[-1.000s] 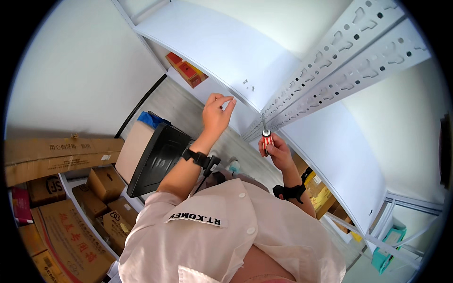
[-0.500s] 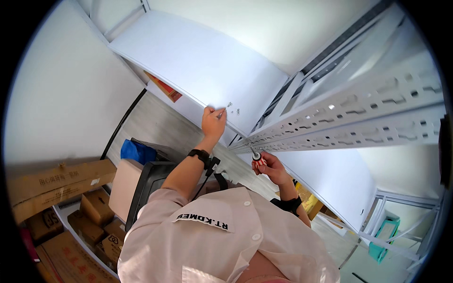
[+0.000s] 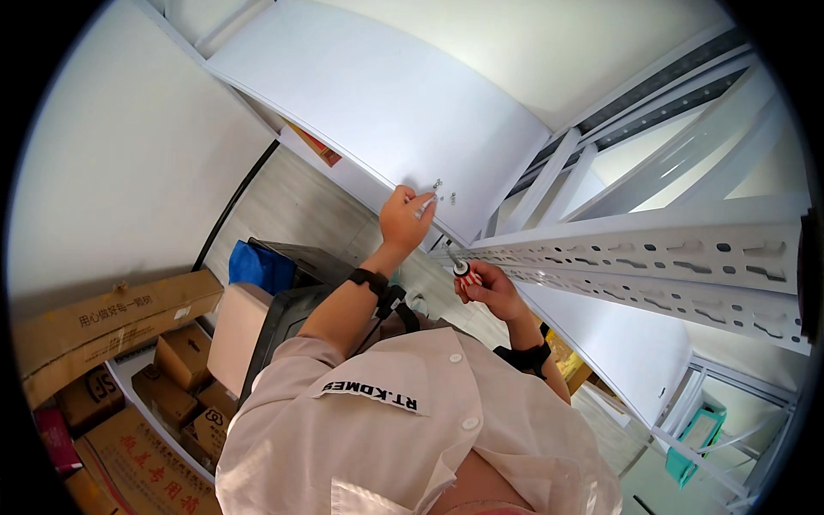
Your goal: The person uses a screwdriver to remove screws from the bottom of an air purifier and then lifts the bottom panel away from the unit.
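My left hand [image 3: 406, 220] is at the front edge of the white shelf [image 3: 369, 94], its thumb and fingers drawn together. Whatever lies between the fingertips is too small to make out. Just beyond them, a few small metal fasteners [image 3: 453, 197] are scattered on the shelf surface. In my right hand [image 3: 498, 293] is a screwdriver [image 3: 464, 273] with a red-and-white handle. Its shaft points up and left, close to the near end of the perforated white upright [image 3: 635, 253]. The fingers wrap round the handle.
Another white shelf [image 3: 614, 343] extends to the right of the upright. A teal box [image 3: 693, 445] lies at the far right. Cardboard boxes [image 3: 146, 459] are stacked at lower left, beside a black bin [image 3: 275, 330] and a blue bag [image 3: 260, 268].
The view has shifted, so the shelf and fasteners appear further right. My left fingertips stay beside the fasteners, now more bunched. The screwdriver has moved slightly up in the picture, still in my right hand.
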